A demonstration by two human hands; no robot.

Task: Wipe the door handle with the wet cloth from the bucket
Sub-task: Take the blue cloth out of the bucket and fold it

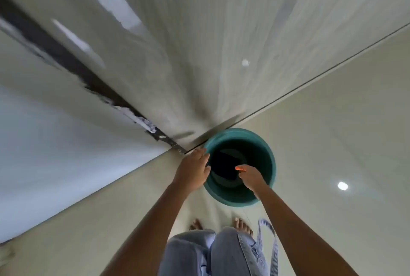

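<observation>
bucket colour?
Teal bucket, seen in the head view.

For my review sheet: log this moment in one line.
stage: reaching | left hand: on bucket rim | right hand: over bucket | handle: unseen

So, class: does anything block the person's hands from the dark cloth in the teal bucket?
Nothing visible does. The round teal plastic bucket is open-topped; the left hand rests at its rim and the right hand reaches over the dark cloth inside.

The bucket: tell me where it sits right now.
In the head view the teal bucket stands on the floor right of centre, at the foot of the door, in front of the person's bare feet, with both hands at its mouth.
</observation>
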